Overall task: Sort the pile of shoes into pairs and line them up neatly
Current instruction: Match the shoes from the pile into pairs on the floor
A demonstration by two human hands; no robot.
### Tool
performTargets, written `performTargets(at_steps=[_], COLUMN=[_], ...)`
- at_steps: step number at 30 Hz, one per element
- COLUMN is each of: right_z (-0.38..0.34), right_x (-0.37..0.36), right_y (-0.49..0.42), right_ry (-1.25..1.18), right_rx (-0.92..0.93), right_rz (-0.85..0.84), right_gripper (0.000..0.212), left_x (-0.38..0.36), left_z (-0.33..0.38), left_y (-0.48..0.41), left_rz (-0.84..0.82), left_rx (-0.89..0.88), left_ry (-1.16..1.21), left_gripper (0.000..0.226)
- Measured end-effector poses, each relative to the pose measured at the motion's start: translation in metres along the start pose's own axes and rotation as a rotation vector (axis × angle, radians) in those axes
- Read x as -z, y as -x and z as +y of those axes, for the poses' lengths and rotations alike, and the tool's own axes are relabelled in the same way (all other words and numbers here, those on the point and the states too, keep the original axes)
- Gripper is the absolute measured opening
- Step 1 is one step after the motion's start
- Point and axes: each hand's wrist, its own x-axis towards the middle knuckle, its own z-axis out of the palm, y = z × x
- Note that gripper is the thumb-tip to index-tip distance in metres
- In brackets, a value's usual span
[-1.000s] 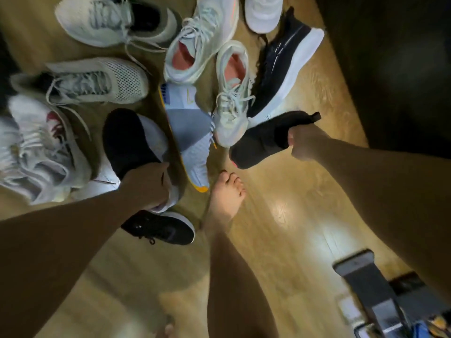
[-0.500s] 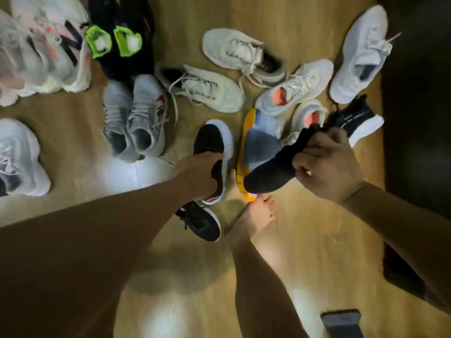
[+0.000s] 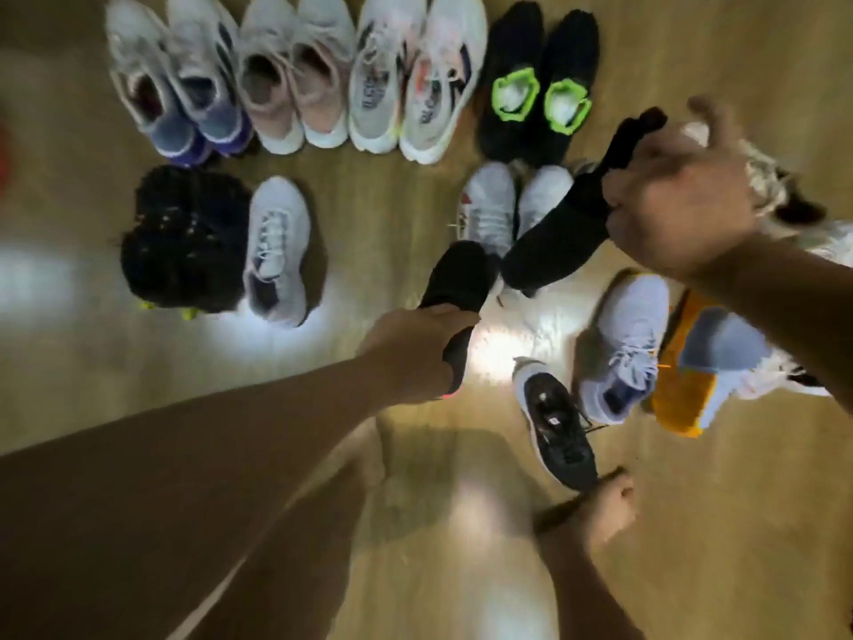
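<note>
Your left hand grips one black shoe and your right hand grips its mate, both above the floor. Judging by the row, you're mid-pairing; next, set them side by side beside the white pair.

Lighting: dim, warm. Glare patches are seen on the wooden floor. Heavy motion blur is noted throughout, worst at the right hand. Edges are darkened and distorted.
</note>
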Motion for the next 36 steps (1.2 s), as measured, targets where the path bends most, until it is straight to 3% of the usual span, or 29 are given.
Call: performTargets(at_steps=[4, 6, 10, 15, 18, 19, 20, 22, 23, 24, 25, 27, 28, 29, 31, 33, 36], right_z=[-0.095, -0.132, -0.165, -0.198, -0.223, -0.231, -0.239, -0.254, -0.26, -0.264, -0.267, -0.265, -0.267, -0.273, -0.269, -0.256, -0.228], right_x=[0.011, 0.014, -0.017, -0.058, -0.076, -0.084, -0.087, -0.1, -0.103, -0.103, -0.097, -0.083, -0.083, -0.086, -0.103, -0.125, -0.133], right_y=[-0.08, -0.11, -0.143, -0.135, -0.111, -0.102, -0.09, -0.068, -0.058, -0.051, -0.047, -0.037, -0.031, -0.024, -0.003, 0.02, 0.061], right_ry=[-0.092, -0.117, -0.464, -1.17, -1.349, -1.372, -1.405, -1.362, -1.348, -1.368, -1.463, -1.626, -1.668, -1.684, -1.486, -1.234, -1.199], right_rx=[0.033, -0.081, -0.551, -1.188, -1.132, -1.098, -1.097, -1.092, -1.085, -1.055, -1.09, -1.1, -1.096, -1.07, -0.941, -0.872, -1.152], right_rz=[-0.123, -0.27, -0.612, -0.766, -0.785, -0.782, -0.766, -0.762, -0.816, -0.902, -1.04, -1.323, -1.361, -1.339, -1.235, -1.18, -1.03], right_gripper=[0.016, 0.012, 0.028, 0.025, 0.011, 0.016, 0.018, 0.022, 0.03, 0.033, 0.031, 0.024, 0.025, 0.033, 0.046, 0.041, 0.029], left_x=[0.024, 0.028, 0.033, 0.028, -0.033, -0.068, -0.11, -0.162, -0.149, -0.117, -0.097, -0.072, -0.071, -0.086, -0.112, -0.12, -0.111], left_z=[-0.106, -0.141, -0.176, -0.178, -0.175, -0.179, -0.186, -0.194, -0.2, -0.195, -0.182, -0.17, -0.173, -0.177, -0.185, -0.191, -0.184], left_y=[0.047, 0.06, 0.056, 0.015, -0.018, -0.018, -0.013, -0.025, -0.032, -0.045, -0.066, -0.069, -0.066, -0.057, -0.048, -0.052, -0.051], left_rz=[0.084, 0.089, 0.059, 0.136, 0.074, 0.078, -0.066, -0.255, -0.269, -0.089, -0.119, -0.241, -0.249, -0.259, -0.344, -0.445, -0.49], left_rx=[0.106, 0.136, 0.132, 0.078, 0.17, 0.28, 0.41, 0.437, 0.441, 0.4, 0.251, 0.209, 0.227, 0.237, 0.154, 0.161, 0.156], left_ry=[-0.009, -0.017, -0.107, -0.106, -0.091, -0.079, 0.008, 0.232, 0.149, -0.079, 0.051, 0.233, 0.279, 0.322, 0.386, 0.391, 0.219], left_gripper=[0.071, 0.071, 0.071, 0.076, 0.073, 0.063, 0.051, 0.037, 0.04, 0.053, 0.067, 0.08, 0.08, 0.078, 0.061, 0.041, 0.029])
